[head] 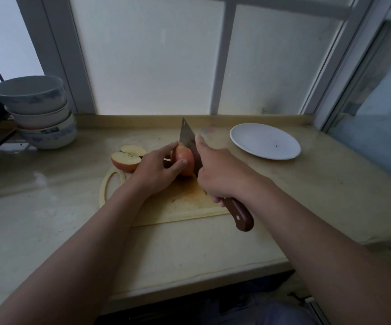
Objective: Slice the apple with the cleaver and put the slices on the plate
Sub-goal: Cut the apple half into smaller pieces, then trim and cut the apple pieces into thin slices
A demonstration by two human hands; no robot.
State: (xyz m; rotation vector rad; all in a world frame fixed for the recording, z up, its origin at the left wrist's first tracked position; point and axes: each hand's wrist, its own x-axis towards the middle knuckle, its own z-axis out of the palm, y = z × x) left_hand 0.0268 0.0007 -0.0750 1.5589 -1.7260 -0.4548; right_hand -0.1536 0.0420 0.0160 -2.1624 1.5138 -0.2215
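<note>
An apple piece (185, 160) with red-orange skin stands on the pale cutting board (185, 202). My left hand (157, 170) steadies it with fingers and thumb around its left side. My right hand (222, 172) grips the brown wooden handle of the cleaver (186, 133), index finger stretched along the blade's spine. The blade stands against the right side of the apple piece, tip pointing away from me. Two cut apple pieces (127, 158) lie flesh up at the board's far left corner. The white plate (264, 140) sits to the right with nothing on it but a dark speck.
Three stacked bowls (39, 111) stand at the back left of the beige counter (49, 207). A frosted window runs along the back. A glass panel closes off the right side. The counter's front edge is near my body.
</note>
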